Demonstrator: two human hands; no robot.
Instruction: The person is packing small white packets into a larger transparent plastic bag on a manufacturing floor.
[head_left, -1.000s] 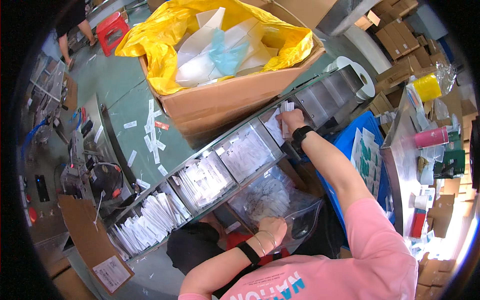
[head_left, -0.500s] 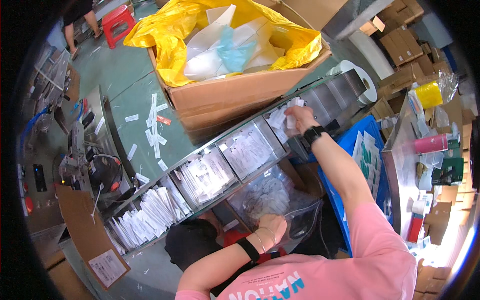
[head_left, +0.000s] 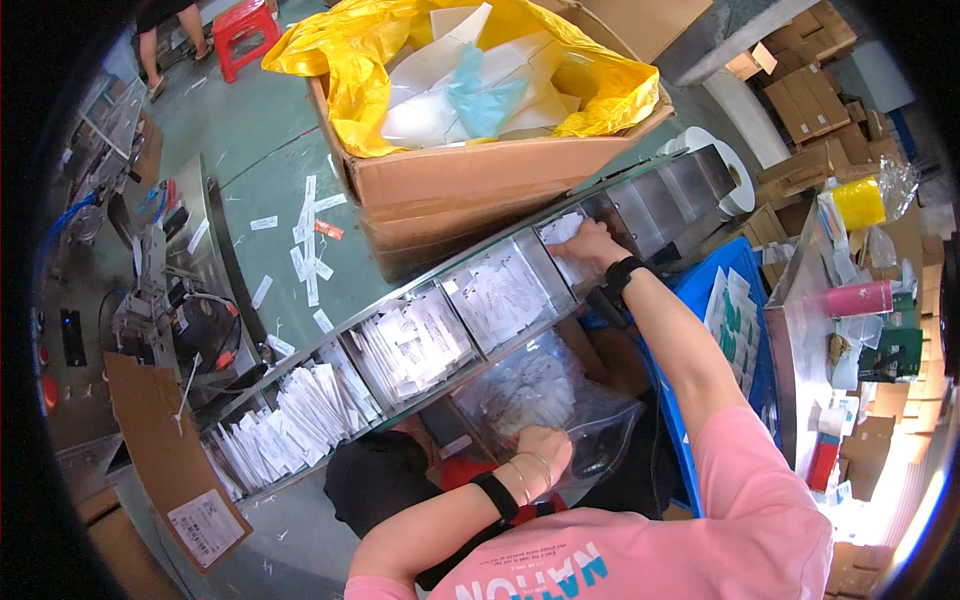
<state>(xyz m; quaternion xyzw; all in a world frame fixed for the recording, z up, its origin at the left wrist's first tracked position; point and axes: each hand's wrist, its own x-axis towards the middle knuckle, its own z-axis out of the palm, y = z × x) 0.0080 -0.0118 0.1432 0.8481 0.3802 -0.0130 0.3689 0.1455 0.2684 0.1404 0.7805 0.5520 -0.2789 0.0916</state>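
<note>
My left hand (head_left: 545, 455) is closed on the edge of a clear plastic bag (head_left: 605, 425). Pale slips (head_left: 530, 385) show through the bag's film. Up and to the right, my right hand (head_left: 592, 248) reaches into a compartment of the long metal tray (head_left: 650, 205). Its fingers are bent together on a small bunch of white paper slips (head_left: 562, 228); the fingertips are partly hidden. Left of it, other compartments hold loose slips (head_left: 500, 300), a dense stack (head_left: 415, 345) and a leaning row of white slips (head_left: 300, 420).
Behind the tray stands a large cardboard box (head_left: 480, 185) lined with a yellow bag (head_left: 350, 90). A blue bin (head_left: 690, 450) is by my right arm. Slips lie scattered on the green floor (head_left: 260, 185). A red stool (head_left: 243, 35) and another person's legs (head_left: 150, 55) are far left.
My right hand has moved slightly left and down onto the slips in the compartment; the slip that stood up above its fingers no longer shows. My left hand stays on the bag.
</note>
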